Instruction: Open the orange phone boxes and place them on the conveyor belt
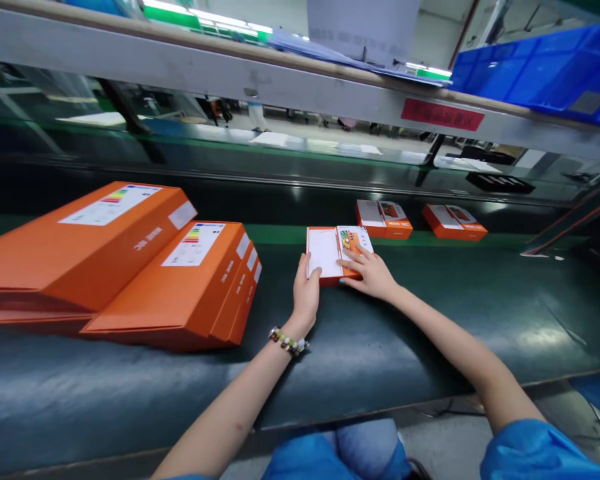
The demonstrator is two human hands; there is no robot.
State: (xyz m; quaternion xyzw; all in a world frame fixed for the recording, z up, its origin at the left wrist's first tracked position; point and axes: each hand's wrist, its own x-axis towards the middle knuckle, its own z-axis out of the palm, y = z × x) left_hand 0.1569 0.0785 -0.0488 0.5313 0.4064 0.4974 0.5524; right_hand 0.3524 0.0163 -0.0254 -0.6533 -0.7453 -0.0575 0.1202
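Observation:
A small orange box (330, 253) with a white sheet and a printed card on top lies on the dark conveyor belt (430, 320) in front of me. My left hand (306, 290) grips its near left corner, fingers curled on the edge. My right hand (373, 272) rests on its near right side, fingers spread flat over the printed card (355, 239). A beaded bracelet (287, 342) sits on my left wrist.
Two stacks of larger orange boxes (105, 260) lean on the belt at left. Two more small orange boxes (384, 219) (454, 221) lie further along the belt. A metal shelf rail (280, 80) runs overhead, with a blue bin (545, 70) at upper right.

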